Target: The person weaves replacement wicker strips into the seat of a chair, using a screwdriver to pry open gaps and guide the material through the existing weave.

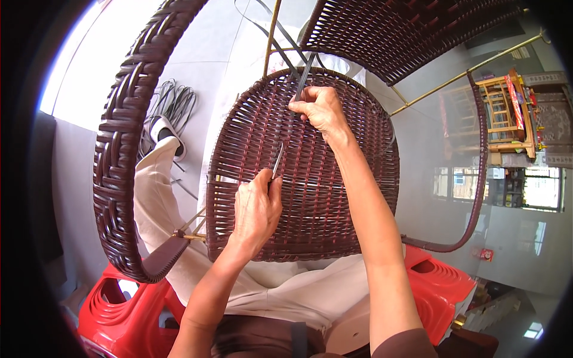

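A rounded seat panel (pixel 316 203), woven from dark brown and reddish strips, lies across my lap. My left hand (pixel 255 206) is closed around a slim pointed metal tool (pixel 277 161), whose tip rests at the weave near the middle of the panel. Its handle is hidden in my fist, so its exact kind cannot be told. Farther off, my right hand (pixel 320 110) pinches flat dark strips (pixel 306 73) between thumb and fingers, close to the panel's far edge. Beyond that edge the strips run loose over a thin brass-coloured frame rod (pixel 273 33).
A thick braided armrest (pixel 134 119) curves up on the left, and a thinner one (pixel 480 173) on the right. The woven backrest (pixel 406 30) stands at the far side. Coiled loose strips (pixel 173 98) lie on the floor beside my slipper (pixel 161 130). Red plastic stools (pixel 122 322) flank me.
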Demonstrator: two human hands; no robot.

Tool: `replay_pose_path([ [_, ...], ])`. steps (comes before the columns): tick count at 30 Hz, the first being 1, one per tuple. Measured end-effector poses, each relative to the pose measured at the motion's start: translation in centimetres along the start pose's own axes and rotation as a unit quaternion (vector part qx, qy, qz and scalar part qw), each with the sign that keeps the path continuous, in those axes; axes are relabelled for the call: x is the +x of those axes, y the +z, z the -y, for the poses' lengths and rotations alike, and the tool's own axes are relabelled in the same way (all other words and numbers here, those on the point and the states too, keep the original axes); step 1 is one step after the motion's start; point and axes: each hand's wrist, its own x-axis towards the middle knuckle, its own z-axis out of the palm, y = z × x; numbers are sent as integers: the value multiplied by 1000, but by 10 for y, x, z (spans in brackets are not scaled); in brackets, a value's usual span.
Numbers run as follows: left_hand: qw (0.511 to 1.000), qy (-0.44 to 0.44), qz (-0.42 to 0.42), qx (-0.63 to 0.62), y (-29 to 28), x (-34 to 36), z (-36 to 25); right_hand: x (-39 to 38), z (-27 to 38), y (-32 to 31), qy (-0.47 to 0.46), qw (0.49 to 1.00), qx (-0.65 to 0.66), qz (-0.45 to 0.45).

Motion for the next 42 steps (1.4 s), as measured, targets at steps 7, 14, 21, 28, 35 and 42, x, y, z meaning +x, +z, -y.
replay_pose_path([
  [7,993,-61,33,-96,10,4,15,0,0,1,-2,1000,8,-6],
  [14,997,-13,-8,-74,18,-2,16,-1,0,0,11,1000,24,-10],
  [21,998,-5,-10,-62,17,-2,18,1,-4,0,19,999,40,-12],
  [28,997,-38,14,-59,15,4,10,1,-6,-1,22,999,44,-10],
  [35,996,-58,-1,-72,18,4,8,1,-3,-1,27,999,45,-5],
  [42,997,-25,-32,-70,23,1,11,1,0,-3,23,998,48,16],
])
